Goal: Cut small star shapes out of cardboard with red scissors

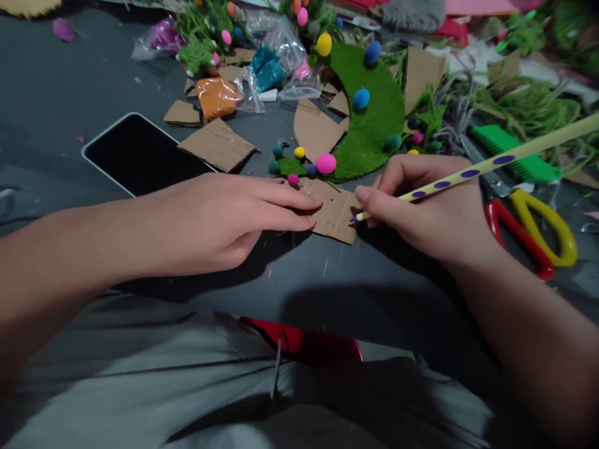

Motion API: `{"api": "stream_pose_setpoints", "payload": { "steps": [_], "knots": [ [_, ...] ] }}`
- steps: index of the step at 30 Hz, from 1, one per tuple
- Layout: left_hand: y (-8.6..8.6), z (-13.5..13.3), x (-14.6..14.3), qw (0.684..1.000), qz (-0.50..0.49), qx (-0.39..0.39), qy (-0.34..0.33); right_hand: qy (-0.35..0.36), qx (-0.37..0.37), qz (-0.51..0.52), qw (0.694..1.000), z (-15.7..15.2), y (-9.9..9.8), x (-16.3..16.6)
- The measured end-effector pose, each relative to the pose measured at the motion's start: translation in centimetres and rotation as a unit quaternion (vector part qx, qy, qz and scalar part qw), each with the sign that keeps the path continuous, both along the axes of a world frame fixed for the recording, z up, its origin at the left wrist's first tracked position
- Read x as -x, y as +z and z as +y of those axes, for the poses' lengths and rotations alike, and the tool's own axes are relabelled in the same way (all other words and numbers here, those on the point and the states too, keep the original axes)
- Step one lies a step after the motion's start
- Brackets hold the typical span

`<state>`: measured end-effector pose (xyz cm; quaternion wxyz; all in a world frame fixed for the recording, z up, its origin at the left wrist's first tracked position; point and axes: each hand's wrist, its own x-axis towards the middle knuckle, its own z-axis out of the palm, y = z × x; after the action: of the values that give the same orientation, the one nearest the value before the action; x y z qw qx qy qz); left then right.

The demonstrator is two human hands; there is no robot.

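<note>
- Worktop (47, 125), dark and cluttered, spreading across most of the frame
- Grey clothing (116, 386) along the bottom of the frame
- Left hand (229, 212), centre-left of the frame, laid palm down with the fingers slightly spread, two fingertips pressing on the left part of a cardboard piece (334, 209)
- Right hand (430, 218), centre-right, pinching a pale pencil (441, 185) with purple spots near its tip, between thumb and fingers
- Phone (145, 149), left of centre, screen dark, partly behind the left hand
- Green crescent (379, 125), upper centre, with coloured balls on it
- Scissors (526, 237), right side, red and yellow handles just beside the right wrist
- The pencil slants up to the right edge, its purple point at the cardboard piece's right side; whether it touches, I cannot tell
- Green comb (515, 153), upper right, partly behind the pencil
- The cardboard piece, small and lying at the centre of the frame, between both hands
- Orange packet (218, 96), upper left of centre
- Pink ball (326, 163), just above the cardboard piece
</note>
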<state>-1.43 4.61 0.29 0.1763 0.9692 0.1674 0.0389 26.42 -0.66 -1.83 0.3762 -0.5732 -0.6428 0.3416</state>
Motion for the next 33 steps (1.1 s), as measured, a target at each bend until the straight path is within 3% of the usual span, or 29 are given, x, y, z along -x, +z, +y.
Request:
{"api": "stream_pose_setpoints", "payload": {
  "steps": [5, 12, 20, 28, 33],
  "knots": [
    [-0.3, -0.1, 0.0, 1.000, -0.005, 0.026, 0.016, -0.043, -0.013, 0.027, 0.999, 0.2, -0.1, -0.1],
    [-0.5, -0.4, 0.4, 1.000, -0.003, -0.009, -0.004, -0.029, 0.013, 0.037, 0.999, 0.6, -0.2, -1.0],
    [0.2, -0.9, 0.6, 0.999, 0.016, -0.015, -0.026, -0.008, -0.035, 0.045, 0.998, 0.4, -0.7, -1.2],
    [0.4, -1.1, 0.3, 0.997, 0.030, -0.074, -0.008, 0.024, 0.058, 0.078, 0.995, -0.5, 0.1, -0.6],
    [0.6, -1.7, 0.1, 0.993, 0.047, -0.103, 0.026, 0.085, 0.109, 0.084, 0.987, -0.6, 1.0, -0.1]
  ]
}}
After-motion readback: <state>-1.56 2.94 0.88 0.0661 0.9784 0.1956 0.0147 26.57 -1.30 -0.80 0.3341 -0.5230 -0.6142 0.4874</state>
